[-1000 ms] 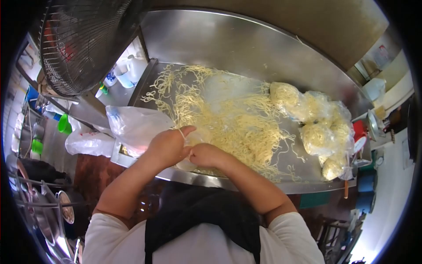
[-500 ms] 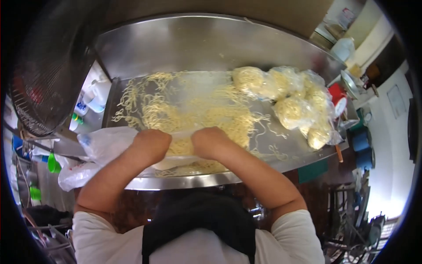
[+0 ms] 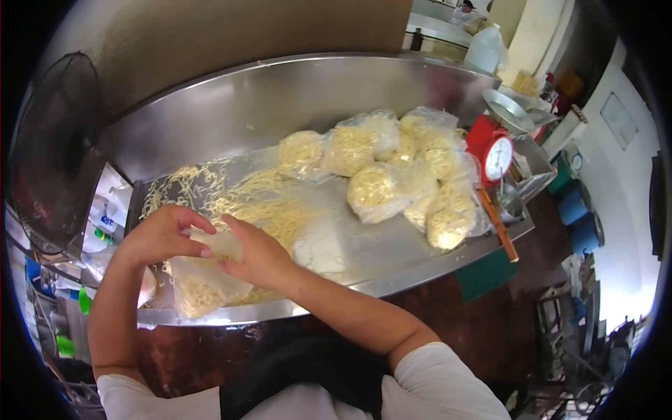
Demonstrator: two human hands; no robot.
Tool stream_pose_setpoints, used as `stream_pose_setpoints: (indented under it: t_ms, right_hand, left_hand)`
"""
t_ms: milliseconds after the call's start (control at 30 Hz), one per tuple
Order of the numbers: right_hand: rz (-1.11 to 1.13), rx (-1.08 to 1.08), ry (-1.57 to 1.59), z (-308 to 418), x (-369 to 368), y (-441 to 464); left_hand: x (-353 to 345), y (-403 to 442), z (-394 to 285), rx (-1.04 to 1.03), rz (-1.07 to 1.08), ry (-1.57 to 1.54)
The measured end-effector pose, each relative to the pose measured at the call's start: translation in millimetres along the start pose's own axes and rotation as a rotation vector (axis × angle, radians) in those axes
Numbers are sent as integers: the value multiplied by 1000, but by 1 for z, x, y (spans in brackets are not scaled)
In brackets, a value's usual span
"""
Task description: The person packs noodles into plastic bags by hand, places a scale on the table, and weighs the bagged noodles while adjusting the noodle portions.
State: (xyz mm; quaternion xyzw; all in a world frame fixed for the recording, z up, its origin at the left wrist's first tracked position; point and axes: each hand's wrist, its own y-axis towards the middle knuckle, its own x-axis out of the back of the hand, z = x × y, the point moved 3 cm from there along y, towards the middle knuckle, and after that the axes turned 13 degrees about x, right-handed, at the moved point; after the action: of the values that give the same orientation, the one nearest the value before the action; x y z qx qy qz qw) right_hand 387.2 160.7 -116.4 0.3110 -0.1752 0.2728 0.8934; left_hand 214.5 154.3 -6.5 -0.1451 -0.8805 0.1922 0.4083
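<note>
A clear plastic bag of noodles (image 3: 199,295) is at the front left of the metal tray (image 3: 353,259). My left hand (image 3: 159,236) curls its fingers and thumb around the left side of the bag's upper part. From the right, my right hand (image 3: 257,255) grips the same bulging plastic between thumb and fingers. Loose yellow noodles (image 3: 262,210) spread over the tray behind my hands. White plastic sheets or bags (image 3: 320,250) lie just right of my right hand.
Several filled noodle bags (image 3: 374,189) are piled on the tray's right half. Beyond them stands a red dial scale (image 3: 498,157) with a metal pan, near a wooden stick (image 3: 498,227). A large fan (image 3: 52,154) is at the left. Another person (image 3: 463,12) appears far back.
My view has shifted right. Both hands, previously fists holding plastic over the noodles, now have looser fingers around the top of a noodle-filled bag at the tray's front left.
</note>
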Motion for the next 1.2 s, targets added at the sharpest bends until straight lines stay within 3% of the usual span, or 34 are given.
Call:
stream_pose_setpoints:
  t_ms: [33,67,133,200,267,467,533,600,667,800,900,1033,1200]
  right_hand:
    - [11,-89,-38,0,19,-6]
    - [219,-210,-92,-12,33,-13]
    - [471,-168,-136,-66,50,-40]
    - [414,-546,377,-48,124,-66]
    - [183,-566,424,-34,187,-94]
    - [-261,-462,359,31,343,-123]
    - [-373,-312,206,53,402,-121]
    - [-490,-201,64,63,465,-118]
    - [-559,27,-72,50,536,-119]
    - [-533,-22,-215,21,670,-136]
    - [-598,-24,-231,-12,759,-149]
    - [-706,-52,-245,-52,829,-168]
    - [-760,-123,-282,-102,875,-185]
  left_hand:
    - [-3,0,-14,30,23,-76]
    - [-6,1,-26,57,49,-145]
    - [-12,7,-46,41,92,-97]
    - [-28,19,-74,-63,216,-181]
    - [-47,26,-110,-159,273,-216]
    - [-54,62,-249,-435,176,-40]
    - [-51,73,-304,-573,-71,236]
    - [-55,84,-363,-489,-130,259]
    - [-66,110,-414,-569,-230,255]
    - [-114,141,-517,-477,-331,199]
    - [-146,180,-588,-582,-282,-30]
    - [-164,224,-678,-500,-346,-38]
    - [-184,264,-737,-566,-319,-86]
